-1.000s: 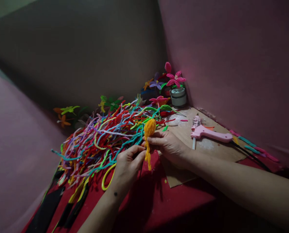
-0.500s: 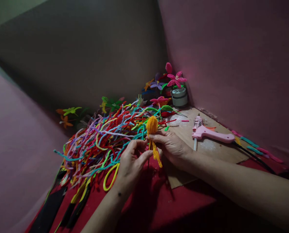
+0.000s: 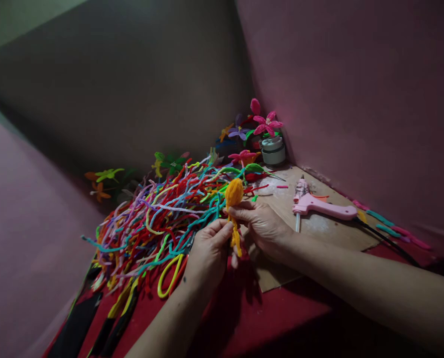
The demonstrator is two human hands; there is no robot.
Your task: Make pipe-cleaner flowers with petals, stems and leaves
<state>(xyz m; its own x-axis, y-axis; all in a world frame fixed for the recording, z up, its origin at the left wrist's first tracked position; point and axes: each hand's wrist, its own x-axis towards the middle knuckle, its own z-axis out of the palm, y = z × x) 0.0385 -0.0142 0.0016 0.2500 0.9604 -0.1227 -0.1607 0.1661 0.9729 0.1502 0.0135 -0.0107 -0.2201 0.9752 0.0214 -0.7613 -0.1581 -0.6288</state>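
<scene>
One orange pipe-cleaner bud (image 3: 234, 191) was held nearly upright above the red table cover (image 3: 281, 315), rounded head uppermost; the right hand (image 3: 265, 226) was closed, thumb and fingers clamping the neck directly beneath the head; the left hand (image 3: 210, 252) pinched the strands just below, thumb and forefinger tips together; a multicoloured pipe-cleaner heap (image 3: 162, 209) lay behind and to the left; a pink hot-glue gun (image 3: 322, 207) rested on a brown board (image 3: 328, 232) to the right.
</scene>
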